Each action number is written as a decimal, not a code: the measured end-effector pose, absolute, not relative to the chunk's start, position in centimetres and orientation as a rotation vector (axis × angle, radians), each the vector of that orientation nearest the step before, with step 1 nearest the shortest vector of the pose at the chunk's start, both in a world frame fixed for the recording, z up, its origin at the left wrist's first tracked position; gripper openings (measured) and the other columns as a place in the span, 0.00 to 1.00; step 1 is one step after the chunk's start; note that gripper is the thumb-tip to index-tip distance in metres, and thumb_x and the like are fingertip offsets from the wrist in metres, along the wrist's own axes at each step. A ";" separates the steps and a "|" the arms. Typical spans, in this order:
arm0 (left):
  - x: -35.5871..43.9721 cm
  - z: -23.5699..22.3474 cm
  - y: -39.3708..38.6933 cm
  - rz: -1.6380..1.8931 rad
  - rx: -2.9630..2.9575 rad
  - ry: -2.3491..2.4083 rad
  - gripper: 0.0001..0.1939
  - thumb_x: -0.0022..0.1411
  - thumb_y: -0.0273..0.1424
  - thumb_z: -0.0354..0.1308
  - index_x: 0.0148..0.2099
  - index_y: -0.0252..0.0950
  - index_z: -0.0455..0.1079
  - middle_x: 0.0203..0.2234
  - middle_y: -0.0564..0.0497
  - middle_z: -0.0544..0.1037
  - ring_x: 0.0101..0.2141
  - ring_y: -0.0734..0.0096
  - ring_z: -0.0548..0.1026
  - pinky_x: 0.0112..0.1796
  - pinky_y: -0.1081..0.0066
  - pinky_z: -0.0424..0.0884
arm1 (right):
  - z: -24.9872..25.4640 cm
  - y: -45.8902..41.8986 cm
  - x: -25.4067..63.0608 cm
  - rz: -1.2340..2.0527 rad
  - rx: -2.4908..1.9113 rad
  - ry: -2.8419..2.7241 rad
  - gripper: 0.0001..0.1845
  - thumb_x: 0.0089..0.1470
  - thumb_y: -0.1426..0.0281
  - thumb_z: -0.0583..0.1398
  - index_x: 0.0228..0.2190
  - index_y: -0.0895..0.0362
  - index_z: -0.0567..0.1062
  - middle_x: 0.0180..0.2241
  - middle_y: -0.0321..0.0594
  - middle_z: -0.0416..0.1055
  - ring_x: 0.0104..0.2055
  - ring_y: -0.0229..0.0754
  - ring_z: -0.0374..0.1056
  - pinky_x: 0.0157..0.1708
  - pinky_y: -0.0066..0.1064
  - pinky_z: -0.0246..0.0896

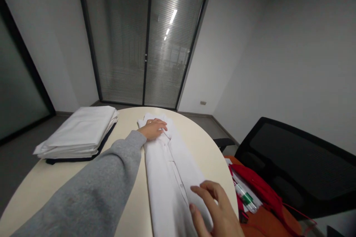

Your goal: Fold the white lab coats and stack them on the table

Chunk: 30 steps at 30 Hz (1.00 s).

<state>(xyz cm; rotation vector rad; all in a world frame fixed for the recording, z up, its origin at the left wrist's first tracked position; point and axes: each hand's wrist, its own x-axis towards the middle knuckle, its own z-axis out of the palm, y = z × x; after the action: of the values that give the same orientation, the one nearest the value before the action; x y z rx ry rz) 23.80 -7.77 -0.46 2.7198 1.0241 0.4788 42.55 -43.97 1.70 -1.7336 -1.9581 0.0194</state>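
Note:
A white buttoned shirt lies lengthwise on the round cream table, its collar end away from me and its sides folded in to a long strip. My left hand rests on the shirt near the collar, fingers stretched out flat over the cloth. Close to me, my right hand is over the shirt's right edge, with thumb and fingers apart and curved. Whether its fingertips touch the cloth I cannot tell. The shirt's near end runs out of view at the bottom.
To the left, a stack of folded white cloth sits on something dark at the table edge. On the right stands a black mesh chair with a red bag and a clear bottle with a green label on its orange seat.

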 end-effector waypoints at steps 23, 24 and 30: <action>23.4 -2.3 -7.6 0.496 2.785 1.125 0.12 0.73 0.32 0.49 0.44 0.41 0.75 0.51 0.43 0.78 0.55 0.52 0.67 0.56 0.50 0.56 | -4.0 -38.5 37.3 0.276 -1.695 -2.457 0.34 0.63 0.54 0.61 0.67 0.49 0.67 0.70 0.42 0.59 0.68 0.61 0.58 0.68 0.54 0.55; 23.4 -2.4 -7.6 0.492 2.777 1.125 0.12 0.72 0.32 0.49 0.45 0.42 0.75 0.51 0.44 0.79 0.55 0.53 0.68 0.56 0.50 0.57 | -3.9 -38.5 37.3 0.282 -1.700 -2.445 0.34 0.63 0.54 0.61 0.66 0.49 0.67 0.70 0.42 0.59 0.67 0.61 0.58 0.68 0.53 0.55; 22.3 -2.1 -5.8 0.520 2.658 1.167 0.19 0.70 0.30 0.48 0.55 0.52 0.75 0.61 0.57 0.74 0.61 0.59 0.66 0.60 0.55 0.60 | -1.0 -39.0 37.1 0.414 -1.709 -2.293 0.28 0.61 0.60 0.63 0.61 0.47 0.72 0.68 0.39 0.62 0.66 0.57 0.59 0.67 0.49 0.57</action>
<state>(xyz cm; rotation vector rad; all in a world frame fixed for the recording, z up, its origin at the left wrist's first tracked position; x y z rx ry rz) 22.27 -5.76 -2.05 2.6576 1.1672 0.5197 37.06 -39.04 -1.03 -1.7092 -2.2927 0.4139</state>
